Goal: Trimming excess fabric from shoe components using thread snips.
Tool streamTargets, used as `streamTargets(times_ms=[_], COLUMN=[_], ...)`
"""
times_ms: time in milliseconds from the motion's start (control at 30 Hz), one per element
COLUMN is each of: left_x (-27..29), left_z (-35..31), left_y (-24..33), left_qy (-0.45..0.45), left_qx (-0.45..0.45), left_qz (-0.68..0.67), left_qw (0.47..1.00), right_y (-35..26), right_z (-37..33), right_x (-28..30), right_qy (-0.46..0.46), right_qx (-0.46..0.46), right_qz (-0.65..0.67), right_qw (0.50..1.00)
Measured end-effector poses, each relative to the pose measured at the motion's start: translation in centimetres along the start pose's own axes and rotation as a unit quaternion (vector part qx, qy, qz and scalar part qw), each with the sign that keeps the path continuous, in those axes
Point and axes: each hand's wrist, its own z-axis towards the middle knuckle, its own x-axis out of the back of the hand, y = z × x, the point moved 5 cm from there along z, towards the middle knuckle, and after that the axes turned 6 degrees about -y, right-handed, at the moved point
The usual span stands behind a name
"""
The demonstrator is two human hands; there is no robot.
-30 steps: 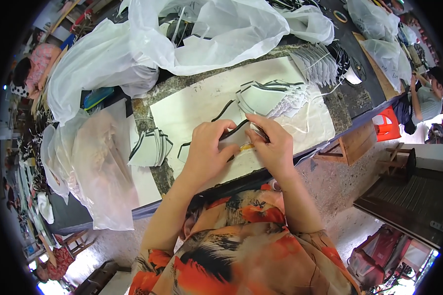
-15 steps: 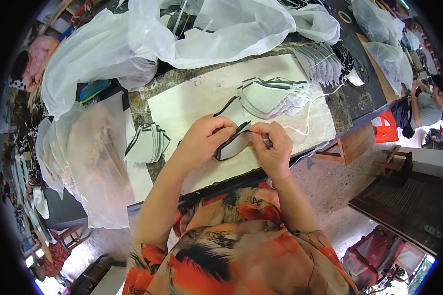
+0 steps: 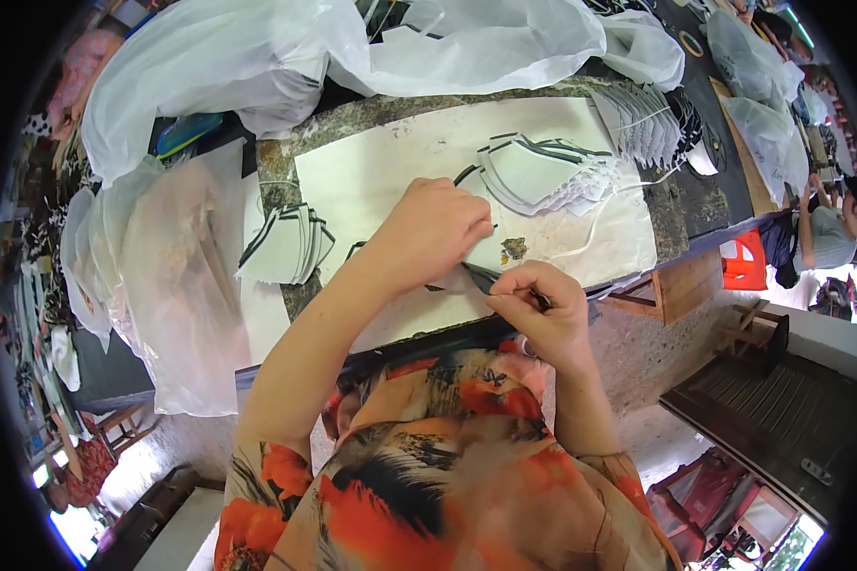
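My left hand [image 3: 430,231] presses down on a white fabric piece with dark edging [image 3: 474,277] that lies on a cream sheet [image 3: 390,162] on the table. My right hand [image 3: 541,306] pinches the near end of that same piece at the table's front edge, fingers closed on it. Most of the piece is hidden under my hands. A fanned stack of similar white pieces [image 3: 541,173] lies just beyond my hands. Another small stack [image 3: 288,244] sits to the left of my left forearm.
Large clear plastic bags [image 3: 257,57] are heaped at the back and hang at the left [image 3: 152,276]. More stacked pieces [image 3: 649,119] lie at the far right. A person [image 3: 833,224] and a red object [image 3: 745,262] are beyond the table's right end.
Both hands have drawn the piece toward me, to the table's front edge. My right hand has dropped lower and closer to my body.
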Motion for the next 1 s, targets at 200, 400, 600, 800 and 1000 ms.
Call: streamTargets(times_ms=[200, 400, 600, 800, 1000], left_x=[-0.6, 1.3, 4.4, 0.9, 0.9], left_z=[0.8, 0.5, -1.5, -5.7, -6.7], left_y=[0.3, -2.1, -0.6, 2.3, 1.9], left_qy=[-0.095, -0.073, 0.078, -0.069, -0.05], left_qx=[-0.016, -0.015, 0.073, 0.049, 0.142], left_qz=[0.043, 0.148, -0.031, -0.171, -0.137], left_qw=[0.994, 0.986, 0.994, 0.982, 0.979], right_y=[-2.4, -4.1, 2.0, 2.8, 0.6], right_z=[-2.2, -3.5, -1.8, -0.6, -0.4], right_x=[-0.3, 0.8, -0.3, -1.2, -1.4], right_qy=[-0.016, -0.129, 0.043, 0.008, -0.052], right_qx=[0.006, 0.143, -0.21, -0.191, -0.131], right_qz=[-0.004, 0.124, 0.259, 0.316, 0.221], right_qw=[1.0, 0.974, 0.942, 0.929, 0.965])
